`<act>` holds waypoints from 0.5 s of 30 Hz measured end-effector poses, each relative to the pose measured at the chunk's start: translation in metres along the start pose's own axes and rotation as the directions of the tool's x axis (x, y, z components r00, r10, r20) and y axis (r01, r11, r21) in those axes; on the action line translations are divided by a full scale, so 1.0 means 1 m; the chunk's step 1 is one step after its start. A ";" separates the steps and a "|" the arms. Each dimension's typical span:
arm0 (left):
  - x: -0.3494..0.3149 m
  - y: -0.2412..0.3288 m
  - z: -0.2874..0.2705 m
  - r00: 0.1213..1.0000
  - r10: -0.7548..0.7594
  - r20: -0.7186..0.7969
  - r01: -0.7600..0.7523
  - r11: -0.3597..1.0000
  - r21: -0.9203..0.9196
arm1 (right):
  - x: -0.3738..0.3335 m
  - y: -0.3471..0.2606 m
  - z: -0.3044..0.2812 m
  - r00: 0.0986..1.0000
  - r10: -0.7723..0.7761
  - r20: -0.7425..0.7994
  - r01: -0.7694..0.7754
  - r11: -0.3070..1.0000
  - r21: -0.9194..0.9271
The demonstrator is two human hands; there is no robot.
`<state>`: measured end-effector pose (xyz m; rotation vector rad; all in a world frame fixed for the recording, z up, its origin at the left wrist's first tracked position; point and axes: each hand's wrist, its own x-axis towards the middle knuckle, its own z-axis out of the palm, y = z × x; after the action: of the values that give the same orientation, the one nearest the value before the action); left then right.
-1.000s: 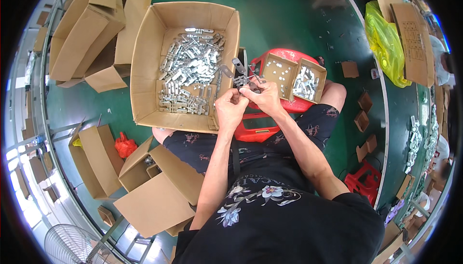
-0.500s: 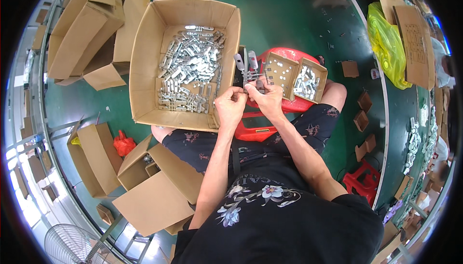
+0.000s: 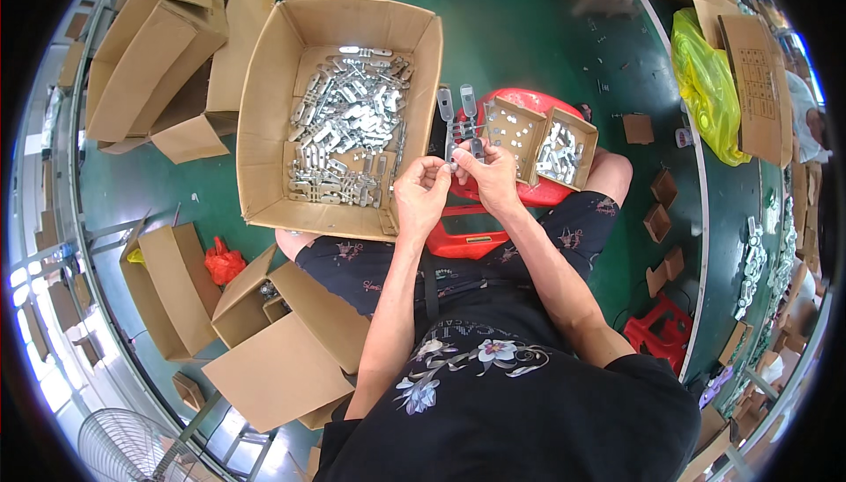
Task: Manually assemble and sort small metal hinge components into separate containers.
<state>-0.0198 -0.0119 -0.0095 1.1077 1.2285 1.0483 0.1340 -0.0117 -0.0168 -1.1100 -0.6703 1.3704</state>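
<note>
Over the near-left edge of a red stool (image 3: 470, 245), my right hand (image 3: 496, 181) grips a silver metal bracket (image 3: 468, 101) with long rounded plates pointing away from me. My left hand (image 3: 421, 198) has its thumb and fingertips pinched together at the bracket's near end; any small piece between them is too small to make out. Two small carton trays rest on the stool, to the right of the bracket. One tray (image 3: 506, 158) holds small whitish pieces, the other a heap of metal pieces (image 3: 557, 149).
Left of my hands stands a large cardboard box (image 3: 264, 129) with many metal brackets (image 3: 352, 116) inside. Open cartons (image 3: 278, 372) lie beside my left leg, near a red plastic bag (image 3: 225, 262). A workbench (image 3: 736, 218) runs along the right, bearing a yellow bag (image 3: 705, 85).
The bracket has turned slightly, its plates now spread apart and pointing more directly away from me. Both hands stay close together in nearly the same place.
</note>
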 end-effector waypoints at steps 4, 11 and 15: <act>0.002 -0.006 -0.001 1.000 0.009 0.004 -0.009 1.000 -0.030 | 0.002 -0.002 -0.003 0.999 0.028 0.036 -0.030 0.997 0.069; 0.001 -0.005 -0.003 1.000 -0.017 0.020 0.018 0.999 -0.040 | 0.011 -0.016 -0.041 0.996 0.078 0.050 -0.072 0.991 -0.108; 0.003 -0.001 -0.005 0.999 -0.042 -0.006 0.040 0.985 -0.165 | 0.013 -0.030 -0.044 0.979 0.186 0.089 -0.181 0.982 -0.058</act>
<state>-0.0250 -0.0083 -0.0110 0.9471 1.1456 1.1045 0.1878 -0.0050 -0.0093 -1.1757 -0.6862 1.5790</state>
